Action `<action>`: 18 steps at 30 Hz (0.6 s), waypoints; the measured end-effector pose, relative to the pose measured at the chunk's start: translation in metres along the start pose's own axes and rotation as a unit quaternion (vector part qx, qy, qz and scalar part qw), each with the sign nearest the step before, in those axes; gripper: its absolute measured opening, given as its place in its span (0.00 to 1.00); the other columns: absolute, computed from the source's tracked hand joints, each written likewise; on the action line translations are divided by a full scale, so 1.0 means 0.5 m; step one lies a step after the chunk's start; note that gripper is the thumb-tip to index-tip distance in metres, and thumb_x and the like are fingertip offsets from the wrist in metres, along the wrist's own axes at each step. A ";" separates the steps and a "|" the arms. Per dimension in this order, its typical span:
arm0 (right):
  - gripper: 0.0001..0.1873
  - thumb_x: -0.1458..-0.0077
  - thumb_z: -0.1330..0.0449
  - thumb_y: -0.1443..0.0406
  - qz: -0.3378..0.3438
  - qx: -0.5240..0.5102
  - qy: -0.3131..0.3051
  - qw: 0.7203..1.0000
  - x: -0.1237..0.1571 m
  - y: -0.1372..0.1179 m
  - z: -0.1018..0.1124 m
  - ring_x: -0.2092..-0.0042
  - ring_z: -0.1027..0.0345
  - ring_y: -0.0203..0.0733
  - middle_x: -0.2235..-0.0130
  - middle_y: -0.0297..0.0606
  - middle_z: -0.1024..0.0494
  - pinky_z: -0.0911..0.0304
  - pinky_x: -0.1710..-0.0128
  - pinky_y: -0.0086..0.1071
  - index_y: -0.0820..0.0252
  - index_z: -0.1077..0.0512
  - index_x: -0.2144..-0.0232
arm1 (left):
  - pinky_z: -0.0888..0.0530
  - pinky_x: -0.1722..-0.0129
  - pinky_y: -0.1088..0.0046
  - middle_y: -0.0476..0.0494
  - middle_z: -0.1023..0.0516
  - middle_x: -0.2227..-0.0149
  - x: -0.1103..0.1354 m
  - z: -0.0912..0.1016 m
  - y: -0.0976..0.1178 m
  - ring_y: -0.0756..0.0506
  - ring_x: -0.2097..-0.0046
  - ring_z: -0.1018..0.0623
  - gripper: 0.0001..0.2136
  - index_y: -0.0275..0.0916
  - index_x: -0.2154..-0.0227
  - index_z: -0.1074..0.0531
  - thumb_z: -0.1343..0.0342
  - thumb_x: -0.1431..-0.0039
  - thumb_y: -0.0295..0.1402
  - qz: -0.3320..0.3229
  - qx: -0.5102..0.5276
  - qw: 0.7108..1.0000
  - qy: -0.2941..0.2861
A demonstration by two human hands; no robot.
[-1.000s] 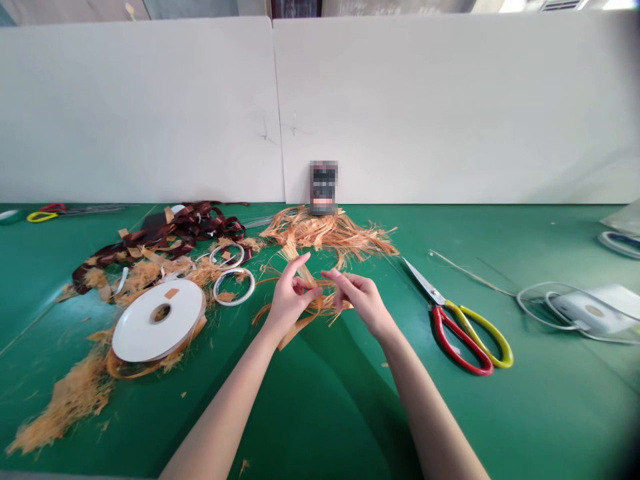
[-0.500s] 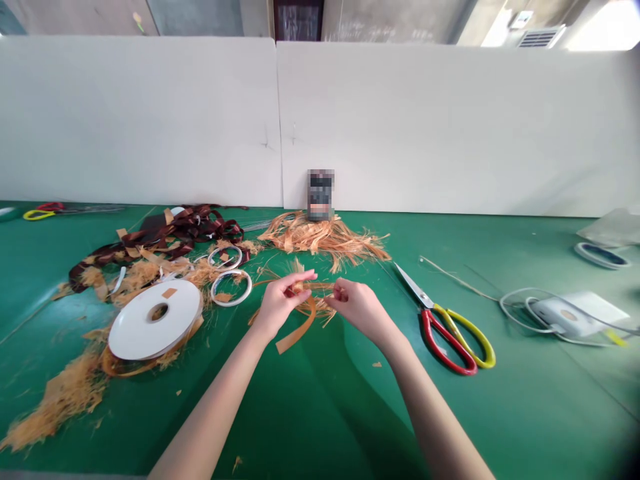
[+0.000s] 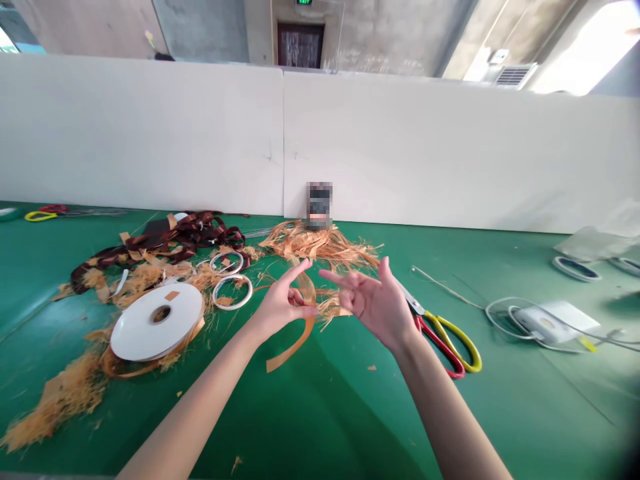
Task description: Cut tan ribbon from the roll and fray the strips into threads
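Observation:
My left hand (image 3: pixel 283 305) is raised above the green table (image 3: pixel 320 413) and pinches an orange ribbon strip (image 3: pixel 295 337) that loops down and trails toward me. Its index finger points up and right. My right hand (image 3: pixel 376 301) hovers just to the right with its fingers spread apart and holds nothing. A frayed orange tuft (image 3: pixel 330 308) sits between the two hands. Right behind my right hand lie scissors (image 3: pixel 445 332) with red and yellow handles.
A white ribbon spool (image 3: pixel 156 321) lies at the left, among orange shreds (image 3: pixel 60 393), white rings (image 3: pixel 232 291) and dark brown ribbon (image 3: pixel 170 239). A pile of orange strips (image 3: pixel 320 245) lies by the white partition (image 3: pixel 400 147). A white device with cable (image 3: pixel 547 320) sits right.
My right hand has let go of the ribbon and spread its fingers. Both hands have lifted a little, and the strip now hangs from the left hand alone. The view has tilted up.

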State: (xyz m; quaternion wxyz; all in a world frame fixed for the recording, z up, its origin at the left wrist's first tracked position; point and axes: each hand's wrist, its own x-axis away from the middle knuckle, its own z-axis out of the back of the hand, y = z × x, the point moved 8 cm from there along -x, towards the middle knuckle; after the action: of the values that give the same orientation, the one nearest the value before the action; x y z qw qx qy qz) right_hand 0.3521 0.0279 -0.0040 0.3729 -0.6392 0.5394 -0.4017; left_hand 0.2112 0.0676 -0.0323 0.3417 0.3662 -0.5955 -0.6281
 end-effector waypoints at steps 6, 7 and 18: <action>0.24 0.45 0.45 0.46 -0.171 0.208 -0.189 0.944 0.044 0.081 -0.048 0.84 0.56 0.28 0.82 0.31 0.29 0.60 0.82 0.27 0.62 0.28 0.68 | 0.31 0.74 0.78 0.40 0.46 0.34 -0.001 0.014 0.029 0.56 0.72 0.31 0.42 0.55 0.40 0.42 0.32 0.59 0.28 -0.027 -0.026 0.999 0.009; 0.21 0.46 0.42 0.49 -0.155 0.214 -0.211 0.941 0.048 0.078 -0.055 0.84 0.56 0.27 0.85 0.27 0.35 0.60 0.82 0.27 0.63 0.27 0.70 | 0.30 0.73 0.78 0.40 0.46 0.34 -0.001 0.015 0.028 0.56 0.72 0.31 0.42 0.54 0.40 0.41 0.32 0.59 0.28 -0.030 -0.030 0.999 0.011; 0.15 0.39 0.49 0.67 0.316 0.470 0.062 0.822 0.029 -0.069 -0.024 0.35 0.51 0.48 0.37 0.41 0.37 0.60 0.36 0.48 0.56 0.27 0.53 | 0.32 0.73 0.78 0.43 0.45 0.34 0.006 0.019 -0.030 0.58 0.72 0.31 0.42 0.56 0.41 0.40 0.31 0.61 0.26 -0.001 0.005 1.000 0.026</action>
State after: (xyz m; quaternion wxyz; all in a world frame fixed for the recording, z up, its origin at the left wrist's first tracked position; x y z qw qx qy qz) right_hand 0.3558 0.0177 0.0338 0.7002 -0.1550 0.4794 -0.5058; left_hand 0.2014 0.0705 -0.0472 0.3543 0.3849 -0.5890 -0.6159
